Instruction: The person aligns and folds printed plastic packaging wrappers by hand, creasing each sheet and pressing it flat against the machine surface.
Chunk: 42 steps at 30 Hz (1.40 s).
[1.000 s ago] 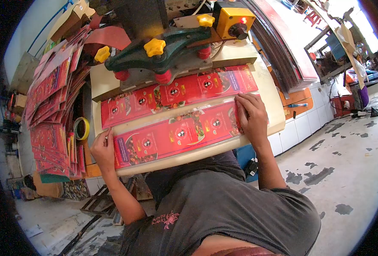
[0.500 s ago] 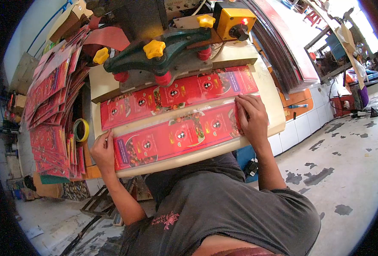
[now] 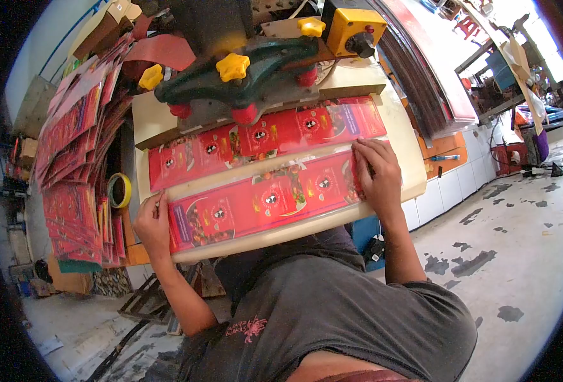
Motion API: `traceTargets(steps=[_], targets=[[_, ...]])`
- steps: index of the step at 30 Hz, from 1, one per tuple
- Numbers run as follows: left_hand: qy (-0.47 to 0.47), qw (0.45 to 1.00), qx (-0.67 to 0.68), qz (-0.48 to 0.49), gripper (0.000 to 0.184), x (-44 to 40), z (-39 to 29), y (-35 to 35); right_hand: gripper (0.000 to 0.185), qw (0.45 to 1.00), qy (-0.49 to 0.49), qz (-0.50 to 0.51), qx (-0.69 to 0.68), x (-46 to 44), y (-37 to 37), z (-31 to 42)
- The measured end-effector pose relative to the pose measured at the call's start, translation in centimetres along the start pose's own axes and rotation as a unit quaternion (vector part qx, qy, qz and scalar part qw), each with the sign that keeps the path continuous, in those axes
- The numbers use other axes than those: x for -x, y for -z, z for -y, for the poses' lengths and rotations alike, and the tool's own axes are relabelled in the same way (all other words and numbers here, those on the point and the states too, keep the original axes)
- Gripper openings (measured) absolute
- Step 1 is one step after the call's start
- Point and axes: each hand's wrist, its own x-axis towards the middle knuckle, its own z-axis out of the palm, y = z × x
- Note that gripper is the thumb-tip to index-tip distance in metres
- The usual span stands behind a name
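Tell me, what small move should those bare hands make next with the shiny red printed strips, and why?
I'd perhaps draw the near red printed plastic strip gently taut: the left bare hand and right bare hand sit at its opposite ends, and the far red printed plastic strip lies just in front of the dark green metal press, so flatness likely matters.

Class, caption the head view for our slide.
Left hand and right hand at opposite ends of a red printed strip before a machine.
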Motion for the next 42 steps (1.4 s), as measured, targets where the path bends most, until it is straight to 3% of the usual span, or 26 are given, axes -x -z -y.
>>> traceTargets(steps=[2,4,10,13,16,35,38,42], targets=[[0.007,1.000,0.004,0.005,0.018,-0.1,-0.1,0.3,0.018,1.000,0.000,0.000,-0.006,-0.2,0.2,-0.1],[0.079,0.992,0.015,0.096,0.020,-0.8,-1.2,1.2,0.018,0.998,-0.031,0.035,-0.034,-0.4,0.5,-0.4],[-0.059,0.992,0.029,0.112,0.030,-3.4,-2.1,2.4,0.027,0.997,0.038,0.058,0.022,-3.3,1.9,-1.7],[-0.011,0.982,0.033,0.187,0.041,-4.0,-2.5,2.0,0.030,0.995,0.066,0.050,0.057,-4.0,1.3,-2.9],[-0.098,0.981,-0.022,0.167,0.049,-3.7,0.0,0.1,0.033,0.994,0.068,0.070,0.054,-4.4,0.5,-4.1],[-0.031,0.983,-0.002,0.179,0.048,-4.5,-1.0,0.2,0.030,0.997,-0.005,0.073,0.025,-4.3,-0.9,-4.6],[-0.050,0.985,-0.008,0.165,0.047,-4.4,-0.6,-0.4,0.030,0.997,-0.006,0.075,0.019,-4.4,-0.5,-4.2],[-0.061,0.996,-0.004,0.064,0.046,-3.6,-1.0,-1.4,0.030,0.999,-0.006,0.044,-0.024,-4.4,-0.4,-4.8]])
